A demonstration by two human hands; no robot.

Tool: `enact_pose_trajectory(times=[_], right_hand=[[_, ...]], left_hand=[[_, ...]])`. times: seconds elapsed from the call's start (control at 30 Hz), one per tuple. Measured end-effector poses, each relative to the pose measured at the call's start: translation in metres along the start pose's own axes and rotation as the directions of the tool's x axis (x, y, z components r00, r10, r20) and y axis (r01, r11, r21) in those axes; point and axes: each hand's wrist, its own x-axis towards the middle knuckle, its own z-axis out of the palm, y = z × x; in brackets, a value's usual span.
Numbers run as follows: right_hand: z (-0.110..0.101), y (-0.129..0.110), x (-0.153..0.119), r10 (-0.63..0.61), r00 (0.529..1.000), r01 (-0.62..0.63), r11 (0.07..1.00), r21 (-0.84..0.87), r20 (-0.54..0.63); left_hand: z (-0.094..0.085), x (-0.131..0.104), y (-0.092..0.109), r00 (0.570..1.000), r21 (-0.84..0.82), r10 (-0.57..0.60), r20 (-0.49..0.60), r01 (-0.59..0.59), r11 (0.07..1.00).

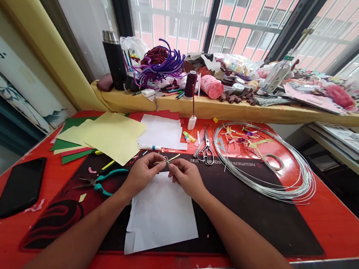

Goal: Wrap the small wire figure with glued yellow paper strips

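Both hands meet above the top edge of a white paper sheet lying on the dark desk mat. Between their fingertips is a small knotted piece with thin, pale yellowish ends sticking out; whether it is wire or paper strip is too small to tell. My left hand pinches it from the left, thumb against index finger. From the other side my right hand pinches it too. Teal-handled pliers lie left of my left hand. Scissors rest beyond my right hand.
A large coil of silvery wire lies on the right. Yellow paper sheets and a black phone are on the left. A small glue bottle stands at the back, below the cluttered windowsill.
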Motion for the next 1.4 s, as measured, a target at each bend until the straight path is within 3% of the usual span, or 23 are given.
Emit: enact_pose_trajectory(times=[0.4, 0.9, 1.13, 1.4], right_hand=[[0.0001, 0.0011, 0.0008, 0.008, 1.000, -0.008, 1.000, -0.003, 0.002], [0.0031, 0.0020, 0.0010, 0.009, 1.000, -0.009, 1.000, 0.023, -0.002], [0.0031, 0.0006, 0.0013, 0.011, 1.000, -0.010, 1.000, 0.026, -0.022], [0.0037, 0.0022, 0.0011, 0.004, 1.000, -0.004, 1.000, 0.007, -0.020]], left_hand=[[-0.0004, 0.0002, -0.0025, 1.000, -0.008, -0.005, -0.001, 0.005, 1.000], [-0.0008, -0.0005, 0.0050, 0.999, 0.106, 0.027, -0.025, -0.024, 0.994], [-0.0018, 0.0009, 0.0035, 1.000, 0.055, -0.012, -0.015, 0.013, 0.998], [-0.0026, 0.0012, 0.0019, 1.000, 0.140, 0.003, -0.013, -0.002, 0.990]])
